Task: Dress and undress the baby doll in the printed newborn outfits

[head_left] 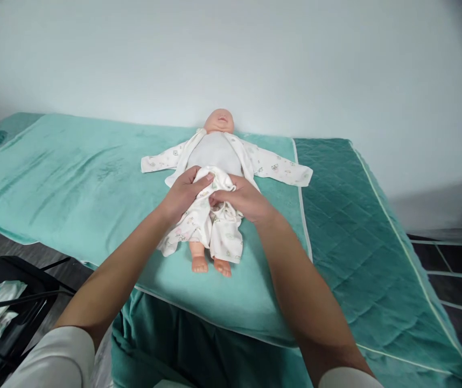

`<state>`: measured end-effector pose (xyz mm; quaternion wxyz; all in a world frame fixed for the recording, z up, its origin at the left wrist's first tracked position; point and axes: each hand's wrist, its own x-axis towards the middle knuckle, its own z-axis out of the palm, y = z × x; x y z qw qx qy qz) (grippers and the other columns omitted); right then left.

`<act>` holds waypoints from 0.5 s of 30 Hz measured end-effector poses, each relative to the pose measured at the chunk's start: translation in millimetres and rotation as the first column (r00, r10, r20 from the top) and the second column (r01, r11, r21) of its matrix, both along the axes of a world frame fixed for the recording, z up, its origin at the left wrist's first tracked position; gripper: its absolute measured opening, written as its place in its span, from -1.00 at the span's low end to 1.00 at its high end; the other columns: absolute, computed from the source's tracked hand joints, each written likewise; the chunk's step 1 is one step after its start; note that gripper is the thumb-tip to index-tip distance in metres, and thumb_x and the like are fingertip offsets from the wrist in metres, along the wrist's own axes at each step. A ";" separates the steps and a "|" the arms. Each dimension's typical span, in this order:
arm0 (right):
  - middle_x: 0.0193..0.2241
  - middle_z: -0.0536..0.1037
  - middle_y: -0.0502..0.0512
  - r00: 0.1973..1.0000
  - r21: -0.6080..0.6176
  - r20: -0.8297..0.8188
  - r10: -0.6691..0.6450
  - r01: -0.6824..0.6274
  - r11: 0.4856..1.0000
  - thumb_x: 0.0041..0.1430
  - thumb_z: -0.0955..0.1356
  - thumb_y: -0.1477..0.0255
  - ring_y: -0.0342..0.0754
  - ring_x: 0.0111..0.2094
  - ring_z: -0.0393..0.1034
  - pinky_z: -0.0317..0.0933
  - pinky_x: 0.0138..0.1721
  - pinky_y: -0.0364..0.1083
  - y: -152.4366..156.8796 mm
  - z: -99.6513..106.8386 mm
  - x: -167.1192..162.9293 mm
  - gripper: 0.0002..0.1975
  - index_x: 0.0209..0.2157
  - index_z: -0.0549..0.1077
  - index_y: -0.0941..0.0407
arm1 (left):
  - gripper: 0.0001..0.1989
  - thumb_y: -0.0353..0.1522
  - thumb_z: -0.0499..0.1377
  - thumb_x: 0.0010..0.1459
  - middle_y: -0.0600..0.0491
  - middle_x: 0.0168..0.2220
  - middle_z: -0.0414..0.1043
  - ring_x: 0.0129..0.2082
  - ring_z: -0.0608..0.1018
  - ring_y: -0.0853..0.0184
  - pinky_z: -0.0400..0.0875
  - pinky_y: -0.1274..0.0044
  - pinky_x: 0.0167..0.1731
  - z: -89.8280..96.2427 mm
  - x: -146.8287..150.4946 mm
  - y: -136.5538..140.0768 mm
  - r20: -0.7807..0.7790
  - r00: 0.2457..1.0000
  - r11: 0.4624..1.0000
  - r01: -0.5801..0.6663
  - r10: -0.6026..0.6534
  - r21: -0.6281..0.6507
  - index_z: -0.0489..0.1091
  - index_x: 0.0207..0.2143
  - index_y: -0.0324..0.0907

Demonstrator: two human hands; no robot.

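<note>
Soft green cloth (73,183) was spread out beside a pale wall (231,54). On it, a baby doll (215,151) lay on its back, with its white printed jacket (249,155) open and both sleeves (281,169) stretched wide. White printed pants (226,241) were over its legs, and two little feet (199,263) poked out below. The left hand (183,195) pinched the pants near the top, and the right hand (247,199) pinched them on the other side.

Smooth plastic doll (218,120), matt cloth trousers (201,220)
</note>
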<state>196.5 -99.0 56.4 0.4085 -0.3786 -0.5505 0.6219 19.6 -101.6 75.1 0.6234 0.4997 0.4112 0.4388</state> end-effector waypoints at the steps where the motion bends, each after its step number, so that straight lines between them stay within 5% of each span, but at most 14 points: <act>1: -0.48 0.57 -0.02 0.997 -0.029 -0.065 -0.039 0.038 0.999 -0.02 0.50 0.36 -0.06 -0.44 0.48 0.36 -0.36 -0.10 1.0 -1.4 -0.4 -0.78 -0.32 0.52 0.12 | -0.59 -0.06 0.38 0.12 0.12 -0.42 0.48 -0.43 0.52 0.37 0.42 0.52 -0.37 0.4 0.0 -3.7 -0.009 1.000 1.000 0.001 -0.001 0.006 0.41 -0.24 -0.18; 7: -0.55 0.37 -0.11 0.957 -0.094 -0.219 -0.191 0.175 0.980 -0.11 0.47 0.36 -0.14 -0.50 0.33 0.27 -0.46 -0.15 9.4 -8.1 1.8 -0.75 -0.47 0.32 0.07 | -0.54 -0.06 0.44 0.00 0.04 -0.31 0.55 -0.33 0.54 0.31 0.38 0.52 -0.32 7.5 -14.3 -18.2 -0.207 0.953 0.975 0.212 -0.220 -0.061 0.53 -0.22 -0.23; 11: -0.42 0.50 -0.06 0.969 -0.073 -0.197 -0.148 0.136 0.988 -0.04 0.51 0.32 -0.10 -0.38 0.43 0.35 -0.33 -0.13 6.3 -7.4 -1.3 -0.73 -0.31 0.44 0.09 | -0.57 -0.08 0.40 0.08 0.06 -0.33 0.53 -0.36 0.53 0.34 0.39 0.53 -0.33 0.4 -12.4 -18.8 -0.049 0.997 0.998 0.057 -0.058 -0.029 0.49 -0.15 -0.20; 15: -0.14 0.62 0.06 0.997 0.101 -0.042 0.062 -0.057 0.993 0.01 0.57 0.19 0.05 -0.10 0.52 0.41 -0.05 -0.01 -3.9 1.0 -3.1 -0.49 -0.04 0.51 0.10 | -0.64 -0.12 0.37 0.14 0.10 -0.33 0.50 -0.33 0.55 0.35 0.45 0.52 -0.27 -8.1 -1.8 -17.2 0.111 0.989 0.995 -0.098 0.098 -0.007 0.44 -0.15 -0.15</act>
